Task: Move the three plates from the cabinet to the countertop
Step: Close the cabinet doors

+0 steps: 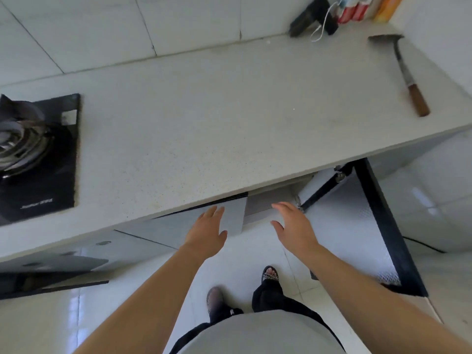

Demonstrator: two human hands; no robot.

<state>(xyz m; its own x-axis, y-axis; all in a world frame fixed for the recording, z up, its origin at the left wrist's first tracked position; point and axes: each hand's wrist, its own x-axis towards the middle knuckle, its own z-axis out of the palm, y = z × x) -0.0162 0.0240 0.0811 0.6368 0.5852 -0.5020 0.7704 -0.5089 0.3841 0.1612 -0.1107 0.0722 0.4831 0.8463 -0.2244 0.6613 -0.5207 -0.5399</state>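
The pale speckled countertop (204, 118) runs across the view. Below its front edge the cabinet (270, 200) stands with its black-framed door (370, 226) swung out to the right. No plates show; the cabinet's inside is hidden under the counter edge. My left hand (207, 228) is open, fingers apart, just below the counter edge at the cabinet's left door panel (178, 226). My right hand (293, 226) is open too, in front of the cabinet opening. Both hands hold nothing.
A black gas hob (38, 154) is set into the counter at the left. A wooden-handled spatula (406, 72) lies at the far right. A dark object, a white cable and bottles (332, 14) stand at the back corner. My feet (242, 290) stand on the white tiled floor.
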